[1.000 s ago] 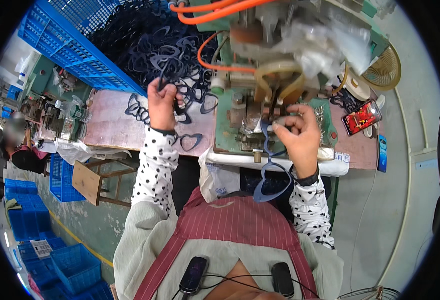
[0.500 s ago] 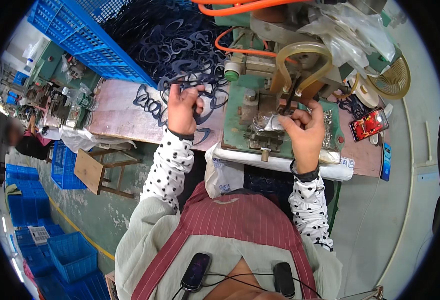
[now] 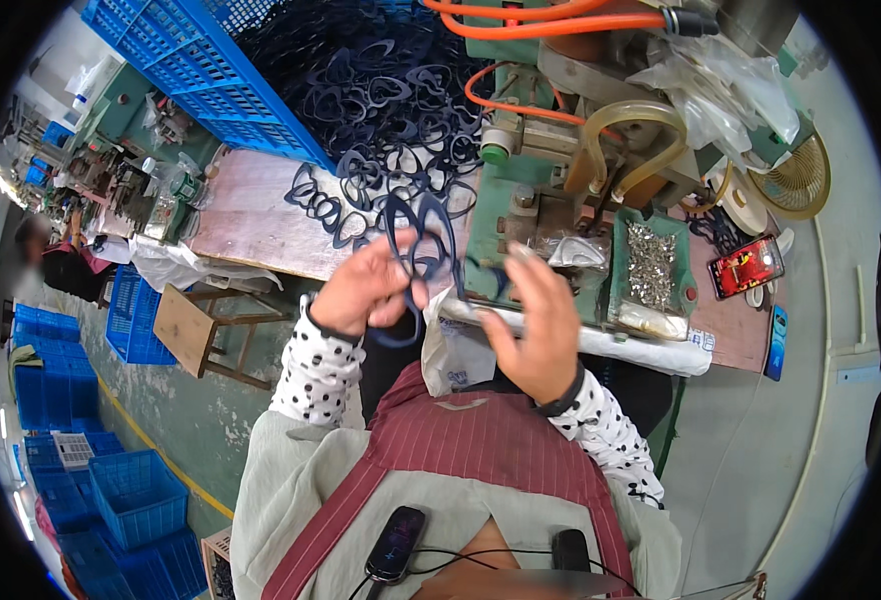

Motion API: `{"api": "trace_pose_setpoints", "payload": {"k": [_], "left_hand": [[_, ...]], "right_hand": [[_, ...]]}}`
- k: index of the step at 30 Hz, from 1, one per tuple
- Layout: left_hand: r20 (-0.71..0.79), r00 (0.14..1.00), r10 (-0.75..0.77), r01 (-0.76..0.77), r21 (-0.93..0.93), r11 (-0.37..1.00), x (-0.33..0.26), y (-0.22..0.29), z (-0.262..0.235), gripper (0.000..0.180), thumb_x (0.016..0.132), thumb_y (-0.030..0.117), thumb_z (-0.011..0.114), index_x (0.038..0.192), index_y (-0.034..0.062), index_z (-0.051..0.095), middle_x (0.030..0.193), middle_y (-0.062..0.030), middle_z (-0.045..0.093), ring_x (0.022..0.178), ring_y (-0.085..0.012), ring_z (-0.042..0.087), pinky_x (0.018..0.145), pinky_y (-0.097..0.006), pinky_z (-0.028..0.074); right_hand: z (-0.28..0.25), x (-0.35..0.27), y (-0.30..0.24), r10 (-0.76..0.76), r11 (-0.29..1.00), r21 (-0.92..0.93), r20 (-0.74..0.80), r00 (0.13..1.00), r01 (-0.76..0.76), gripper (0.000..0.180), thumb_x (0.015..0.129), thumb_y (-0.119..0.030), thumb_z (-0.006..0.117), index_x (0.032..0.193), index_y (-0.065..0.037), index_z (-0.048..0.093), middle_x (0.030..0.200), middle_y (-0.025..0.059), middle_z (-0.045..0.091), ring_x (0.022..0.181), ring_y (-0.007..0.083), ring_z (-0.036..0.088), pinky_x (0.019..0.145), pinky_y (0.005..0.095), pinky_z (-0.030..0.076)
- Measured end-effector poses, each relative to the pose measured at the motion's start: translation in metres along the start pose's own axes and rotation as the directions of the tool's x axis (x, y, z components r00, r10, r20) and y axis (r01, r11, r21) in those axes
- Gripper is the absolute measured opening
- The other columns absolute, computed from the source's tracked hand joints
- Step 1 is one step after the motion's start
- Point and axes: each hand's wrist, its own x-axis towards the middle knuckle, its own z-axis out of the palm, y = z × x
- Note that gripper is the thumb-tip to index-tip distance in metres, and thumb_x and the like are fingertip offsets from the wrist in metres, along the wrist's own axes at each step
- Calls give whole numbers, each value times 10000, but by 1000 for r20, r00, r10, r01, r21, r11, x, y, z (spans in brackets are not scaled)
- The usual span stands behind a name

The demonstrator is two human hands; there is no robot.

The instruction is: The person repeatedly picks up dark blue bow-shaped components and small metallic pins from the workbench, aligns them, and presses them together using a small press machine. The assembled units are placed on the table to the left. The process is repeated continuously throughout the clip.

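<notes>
Dark blue frame [image 3: 416,240] held before green machine [image 3: 521,215].
Pinched by left hand [image 3: 366,290]; right hand [image 3: 536,320] spread open beside it.

A wooden bench [image 3: 261,215] is carrying a heap of dark frames [image 3: 391,110] spilling toward its front edge. A green machine [image 3: 521,220] is standing at its right, with a tray of metal bits [image 3: 649,262] and a phone [image 3: 751,266] lying near the right end.

green floor [image 3: 176,420], stacked blue crates [image 3: 121,500], wooden stool [image 3: 201,335].
</notes>
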Motion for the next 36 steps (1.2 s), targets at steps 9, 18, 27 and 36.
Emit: {"api": "trace_pose_setpoints", "payload": {"k": [9, 18, 27, 36], "left_hand": [[1, 997, -73, 72, -194, 978, -38, -29, 17, 510, 973, 164, 508, 1432, 86, 300, 812, -101, 650, 375, -35, 338, 357, -160, 230], [11, 940, 341, -338, -104, 935, -75, 18, 11, 470, 1028, 274, 328, 1434, 39, 302, 503, -28, 453, 319, -79, 294, 327, -229, 237], [-8, 1000, -15, 16, 85, 996, -14, -30, 59, 177, 972, 90, 490, 1140, 38, 471, 1045, -173, 643, 798, -246, 693, 669, -304, 585], [220, 916, -336, 360, -82, 929, 64, -52, 118, 234, 991, 147, 463, 1195, 39, 430, 1115, -222, 617, 996, -326, 660, 751, -386, 590]], "right_hand": [[51, -44, 3, 262, 416, 500, 734, 626, -760, 274, 906, -55, 562, 1171, -8, 515, 897, 141, 694, 813, 209, 692, 692, 307, 514], [19, -38, 32, 253, 967, -132, 442, 861, -217, 129, 819, -108, 656, 926, -54, 605, 784, 167, 641, 734, 355, 634, 625, 427, 488], [12, -10, 16, 48, 998, 31, 84, 995, -50, 363, 779, 4, 664, 1137, -14, 607, 1104, 193, 607, 964, 339, 622, 822, 380, 512], [-96, -48, 111, 370, 855, -218, -380, 848, -471, 115, 878, -68, 635, 969, -17, 683, 917, 120, 694, 800, 205, 657, 684, 304, 499]]}}
